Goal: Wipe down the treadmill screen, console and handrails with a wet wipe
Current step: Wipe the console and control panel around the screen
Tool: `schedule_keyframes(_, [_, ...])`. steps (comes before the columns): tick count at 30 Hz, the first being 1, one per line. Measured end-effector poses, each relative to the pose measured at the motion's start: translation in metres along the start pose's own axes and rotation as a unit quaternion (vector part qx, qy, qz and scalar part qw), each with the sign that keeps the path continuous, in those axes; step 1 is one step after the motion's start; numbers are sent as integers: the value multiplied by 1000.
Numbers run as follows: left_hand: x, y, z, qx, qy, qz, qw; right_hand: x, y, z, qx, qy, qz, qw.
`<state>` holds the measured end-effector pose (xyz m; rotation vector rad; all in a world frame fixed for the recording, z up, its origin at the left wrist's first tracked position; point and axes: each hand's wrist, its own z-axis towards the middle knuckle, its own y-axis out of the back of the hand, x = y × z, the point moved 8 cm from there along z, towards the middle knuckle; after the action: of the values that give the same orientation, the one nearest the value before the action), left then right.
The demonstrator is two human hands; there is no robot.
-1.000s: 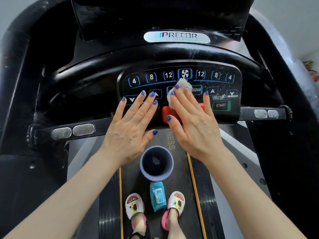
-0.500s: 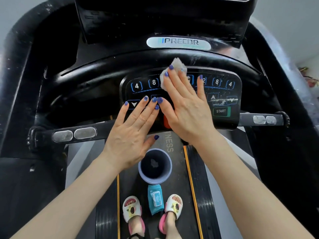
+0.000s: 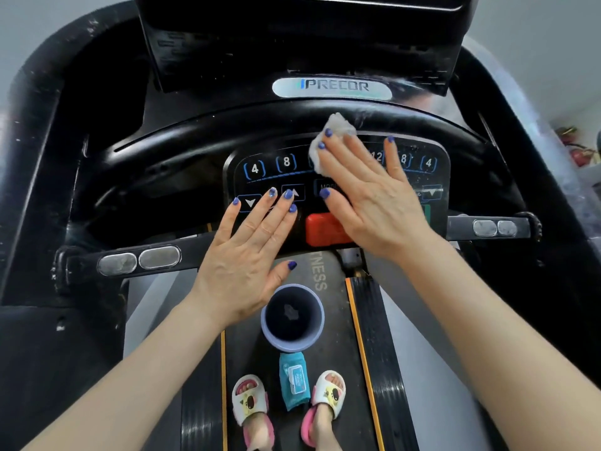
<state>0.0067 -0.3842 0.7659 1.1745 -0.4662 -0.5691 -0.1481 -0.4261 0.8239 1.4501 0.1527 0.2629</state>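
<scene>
Far out at nine o'clock sits the left handrail (image 3: 140, 260), its two silver sensor pads untouched. Moving in, the left hand (image 3: 242, 255) lies flat, fingers straight and spread, tips resting on the arrow keys at the lower left of the console (image 3: 276, 177). It holds nothing; it looks like a brace to steady the body. Just right of it, the right hand (image 3: 367, 193) presses the wet wipe (image 3: 328, 141) against the top row of number keys, fingers straight over the crumpled wipe, which pokes out at twelve o'clock onto the curved black bar. A flat palm spreads pressure across the panel, sensible for a smooth keypad. The red stop button (image 3: 320, 229) sits half under that wrist, so a stray press is a risk. Open room: the keys toward three o'clock and the right handrail (image 3: 491, 227) lie clear. The screen (image 3: 302, 37) above waits at twelve.
</scene>
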Motion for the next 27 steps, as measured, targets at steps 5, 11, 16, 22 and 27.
schedule_keyframes(5, [0,-1,-1,-5,2,3,1000,-18,6,22,-13,-67,29,997])
schedule_keyframes(11, [0,-2,0,-4,2,3,1000,-4,-17,-55,31,-67,26,997])
schedule_keyframes(16, [0,-1,0,3,4,4,1000,-4,-16,-55,22,-113,44,992])
schedule_keyframes(22, [-4,7,7,-5,19,-27,999,-9,-6,-12,-9,-144,61,988])
schedule_keyframes(27, [-8,11,32,-20,20,-51,998,-4,-23,-70,8,-145,65,987])
